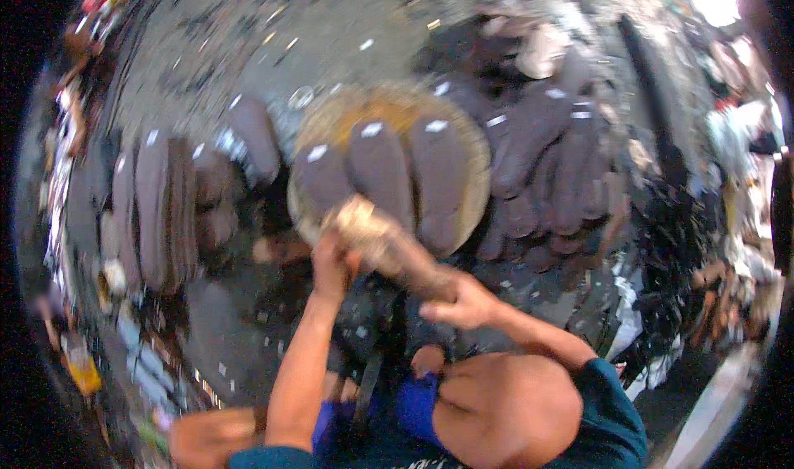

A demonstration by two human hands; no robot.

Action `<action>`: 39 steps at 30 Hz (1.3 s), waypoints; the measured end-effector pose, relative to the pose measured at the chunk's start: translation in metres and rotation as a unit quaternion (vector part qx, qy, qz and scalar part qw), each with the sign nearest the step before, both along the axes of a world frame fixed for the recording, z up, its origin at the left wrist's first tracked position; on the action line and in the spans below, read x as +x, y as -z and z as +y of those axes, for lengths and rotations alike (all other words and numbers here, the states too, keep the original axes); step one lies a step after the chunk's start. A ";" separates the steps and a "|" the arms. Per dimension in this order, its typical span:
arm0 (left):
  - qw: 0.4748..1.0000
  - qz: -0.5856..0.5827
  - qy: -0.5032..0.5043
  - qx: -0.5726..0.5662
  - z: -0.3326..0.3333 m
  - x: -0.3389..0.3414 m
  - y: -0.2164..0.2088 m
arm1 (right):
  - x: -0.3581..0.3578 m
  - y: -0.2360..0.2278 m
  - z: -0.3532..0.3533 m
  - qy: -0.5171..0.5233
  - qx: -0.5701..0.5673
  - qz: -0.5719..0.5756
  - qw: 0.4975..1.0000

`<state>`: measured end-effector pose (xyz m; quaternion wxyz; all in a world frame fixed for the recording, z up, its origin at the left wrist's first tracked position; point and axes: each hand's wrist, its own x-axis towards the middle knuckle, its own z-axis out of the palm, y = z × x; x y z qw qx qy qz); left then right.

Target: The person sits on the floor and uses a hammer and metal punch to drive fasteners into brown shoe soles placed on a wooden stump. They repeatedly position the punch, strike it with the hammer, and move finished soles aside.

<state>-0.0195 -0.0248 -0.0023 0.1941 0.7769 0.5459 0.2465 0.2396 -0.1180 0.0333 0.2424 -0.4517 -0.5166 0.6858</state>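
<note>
Three dark, sole-shaped pieces lie side by side on a round board just beyond the grip, their white-marked ends pointing away from the seated person, perhaps so that all of them stay within easy reach. Watching from here, I see the right hand wrapped around the near end of a long brown piece, which slants away and to the left, its far end pale tan. That hold at one end looks meant to leave the rest of the length free. The left hand sits right beside the pale end with its fingers curled; blur hides whether it grasps that piece, something else or nothing, so I can't tell. Nor can I judge whether the pale end touches the board or only passes above it. Well left of the grip, a row of similar soles is packed edge to edge, probably to save room, with one loose sole lying between that row and the board. Right of the grip, past the board's rim, a looser heap of soles overlaps, apparently laid down with less care. Bare knees flank the space below the hands, keeping the lap out of the way.
</note>
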 end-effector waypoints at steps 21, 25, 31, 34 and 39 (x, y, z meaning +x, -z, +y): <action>0.715 -0.596 -0.292 -0.221 -0.043 -0.007 -0.050 | -0.069 -0.006 0.016 0.237 -0.097 -0.001 0.967; 0.765 -0.534 -0.306 -0.188 -0.018 -0.062 -0.036 | -0.073 -0.017 -0.002 0.295 -0.069 0.077 0.950; 0.798 -0.491 -0.293 -0.192 -0.023 -0.020 0.002 | -0.050 -0.022 -0.017 0.260 -0.050 -0.032 0.964; 0.807 -0.472 -0.311 -0.169 -0.026 -0.019 0.006 | -0.046 -0.050 -0.009 0.250 -0.116 0.024 0.961; 0.931 -0.255 -0.254 -0.064 -0.021 -0.002 -0.022 | -0.030 -0.151 0.035 0.259 0.056 0.164 0.950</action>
